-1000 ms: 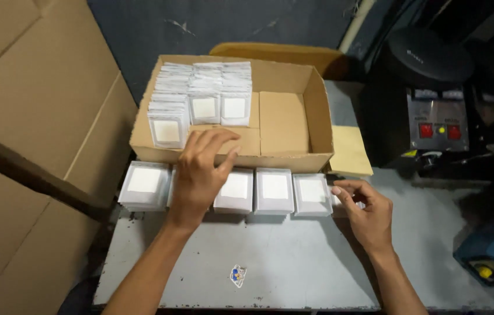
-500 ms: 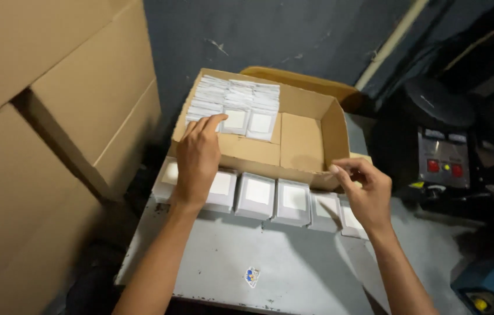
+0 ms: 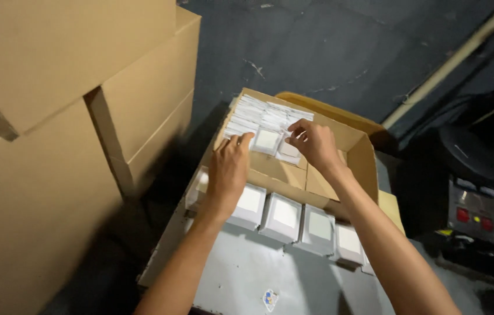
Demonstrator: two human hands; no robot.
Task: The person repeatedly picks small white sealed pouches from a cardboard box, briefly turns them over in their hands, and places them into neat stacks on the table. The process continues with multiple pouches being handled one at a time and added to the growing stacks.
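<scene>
Right hand [image 3: 315, 142] has its grip pinched on a small white packet [image 3: 289, 150] atop the stacked packets [image 3: 264, 119] in the open cardboard box [image 3: 357, 153]; left hand [image 3: 229, 169] lies open-fingered on the box's near edge. Packets look light, flat and slick, best taken by an edge. More small boxes [image 3: 285, 216] line the grey surface [image 3: 241, 274].

Dim room w/ dark scuffed wall [image 3: 340, 52], big stacked cardboard boxes [image 3: 54, 146] left, grey metal table [image 3: 247, 274].

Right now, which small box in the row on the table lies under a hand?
The leftmost small box: the left hand lies over it; the others sit uncovered.
</scene>
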